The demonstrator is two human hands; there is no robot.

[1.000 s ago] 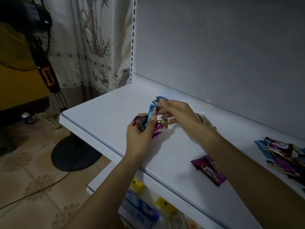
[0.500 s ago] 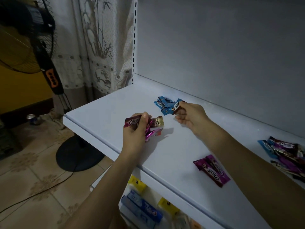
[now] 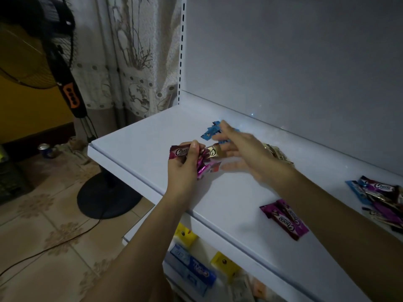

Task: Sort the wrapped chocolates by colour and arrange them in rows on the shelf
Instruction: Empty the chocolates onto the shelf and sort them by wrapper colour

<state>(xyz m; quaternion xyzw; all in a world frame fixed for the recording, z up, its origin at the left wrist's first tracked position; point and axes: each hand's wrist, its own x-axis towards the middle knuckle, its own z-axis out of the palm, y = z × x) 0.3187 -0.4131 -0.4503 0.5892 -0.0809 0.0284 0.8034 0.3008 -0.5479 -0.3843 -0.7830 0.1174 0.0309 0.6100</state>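
Observation:
My left hand [image 3: 184, 165] grips a bunch of wrapped chocolates [image 3: 197, 154]: dark red, gold and pink ones. My right hand [image 3: 242, 149] hovers blurred beside that bunch with fingers spread, holding nothing. Blue chocolates [image 3: 210, 132] lie in a small group near the shelf's back wall, partly hidden by my right fingers. Gold chocolates [image 3: 275, 152] lie behind my right wrist. Two purple chocolates [image 3: 285, 217] rest near the front of the white shelf [image 3: 135, 140]. A mixed pile of chocolates [image 3: 381, 198] sits at the far right.
A black standing fan [image 3: 65, 88] with its round base [image 3: 106, 196] stands left of the shelf, a cable trailing over the tiled floor. A lower shelf holds yellow and blue packets [image 3: 192, 271]. A curtain [image 3: 130, 51] hangs behind.
My right hand set a blue chocolate down with the blue group at the back, let go, and is moving back toward the bunch in my left hand. The left hand stayed put.

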